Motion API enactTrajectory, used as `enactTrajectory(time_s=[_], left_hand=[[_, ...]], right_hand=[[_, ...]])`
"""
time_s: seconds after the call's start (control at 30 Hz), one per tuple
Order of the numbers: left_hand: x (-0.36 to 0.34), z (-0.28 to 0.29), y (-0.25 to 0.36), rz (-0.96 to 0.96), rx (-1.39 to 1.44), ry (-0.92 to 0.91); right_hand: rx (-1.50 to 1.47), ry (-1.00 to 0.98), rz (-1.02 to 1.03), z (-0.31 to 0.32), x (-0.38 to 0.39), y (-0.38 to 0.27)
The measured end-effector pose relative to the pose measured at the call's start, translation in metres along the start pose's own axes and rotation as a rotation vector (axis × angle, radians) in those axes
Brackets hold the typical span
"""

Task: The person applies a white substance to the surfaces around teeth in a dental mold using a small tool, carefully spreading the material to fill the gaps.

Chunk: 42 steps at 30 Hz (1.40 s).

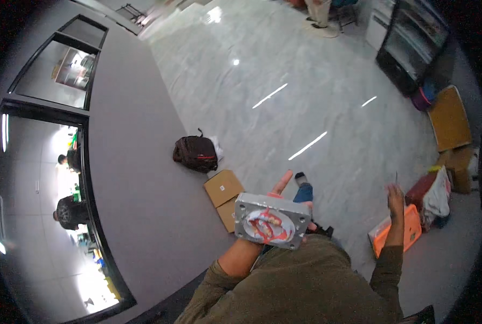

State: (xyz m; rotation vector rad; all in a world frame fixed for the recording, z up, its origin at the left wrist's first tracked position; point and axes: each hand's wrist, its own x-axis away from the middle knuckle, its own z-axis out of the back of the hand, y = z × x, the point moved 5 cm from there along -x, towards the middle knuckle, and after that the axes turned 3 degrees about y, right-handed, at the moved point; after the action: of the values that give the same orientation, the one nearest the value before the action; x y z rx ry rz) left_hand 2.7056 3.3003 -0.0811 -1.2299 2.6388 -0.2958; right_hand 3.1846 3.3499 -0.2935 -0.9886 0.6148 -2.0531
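Observation:
My left hand [279,186] holds a grey square metal plate [242,208] with holes at its corners and a raised round centre filled with white and red material; its index finger sticks out past the plate, and the palm is hidden beneath. At the right, my right hand [396,200] is raised with fingers pinched round a thin slender tool [396,178], too small to make out fully. An orange plastic tray or case [381,237] lies behind that forearm.
Cardboard boxes [222,189] and a dark backpack [195,154] lie by the grey wall. Right, cloths [435,200], cardboard [449,119] and a black-framed cabinet [408,48] line the side. A person's legs [318,13] show far off; people [71,210] are visible through the left window.

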Motion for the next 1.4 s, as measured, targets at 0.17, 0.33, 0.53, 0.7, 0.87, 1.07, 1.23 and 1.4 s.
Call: enactTrajectory(time_s=[0.17,0.33,0.53,0.7,0.87,1.07,1.23,1.4], left_hand=[[-0.138,-0.03,0.258,-0.213,-0.271,0.132],[-0.257,-0.084,0.531,-0.331,-0.205,0.116],[-0.417,-0.122,0.869,-0.302,0.046,0.141],[-0.506,-0.149,1.166,-0.306,0.245,0.074],[-0.61,-0.294,1.514,-0.598,0.047,0.022],[-0.608,-0.393,1.881,-0.893,-0.032,0.066],[-0.649,-0.453,2.264,-0.949,-0.184,0.077],[-0.755,-0.618,2.651,-0.853,-0.126,0.112]], right_hand=[[-0.148,-0.366,0.406,-0.229,-0.116,-0.433],[-0.012,-0.901,0.512,-0.42,-0.177,-0.751],[-0.035,-1.27,0.722,-0.638,-0.373,-1.064],[0.21,-1.472,0.746,-0.852,-0.519,-1.291],[0.012,-1.277,0.544,-1.051,-0.661,-1.595],[-0.098,-1.089,0.596,-1.283,-0.796,-1.868],[-0.029,-0.922,0.57,-1.498,-0.985,-2.046],[0.017,-0.655,0.385,-1.627,-1.138,-2.311]])
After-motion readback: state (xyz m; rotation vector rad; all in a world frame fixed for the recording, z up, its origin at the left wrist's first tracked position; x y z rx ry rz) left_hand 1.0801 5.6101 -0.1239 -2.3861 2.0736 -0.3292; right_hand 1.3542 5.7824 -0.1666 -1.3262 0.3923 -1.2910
